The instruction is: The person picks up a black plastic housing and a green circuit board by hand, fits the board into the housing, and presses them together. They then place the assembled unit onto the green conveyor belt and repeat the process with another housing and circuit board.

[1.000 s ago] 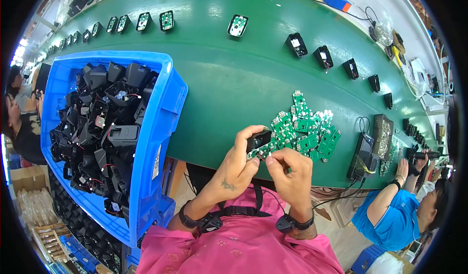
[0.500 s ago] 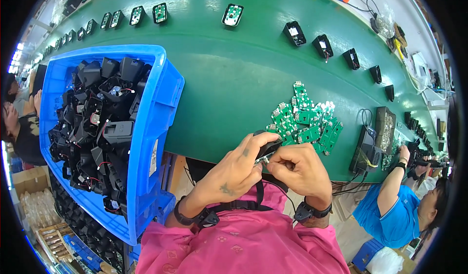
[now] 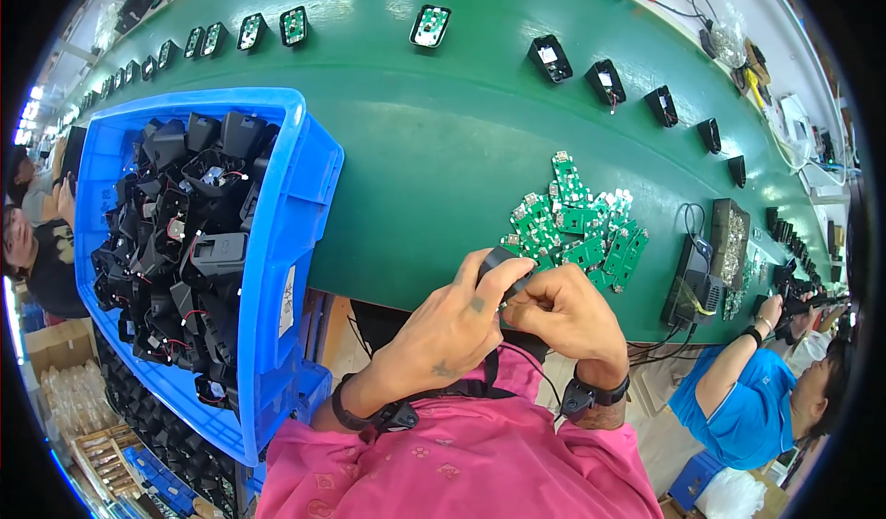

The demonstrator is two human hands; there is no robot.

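Over the near edge of the green table, my left hand (image 3: 454, 323) is closed around a small black plastic housing (image 3: 501, 266). My right hand (image 3: 565, 310) works close against the housing's near side, thumb and fingers pinched together. Whatever lies between the right fingertips is hidden by the hands. Just beyond them, a loose pile of green circuit boards (image 3: 574, 222) lies on the table, some overlapping.
To the left, a blue bin (image 3: 318, 164) is heaped with black housings (image 3: 221, 251). Along the table's far side stand a housing with a board (image 3: 431, 26) and several open housings (image 3: 551, 59). A black power device (image 3: 694, 284) and a person in blue (image 3: 738, 394) are at right.
My left hand has turned the housing, so more of its black outside shows and the bright edge seen near my fingers is mostly hidden. The right hand stays pinched against it.
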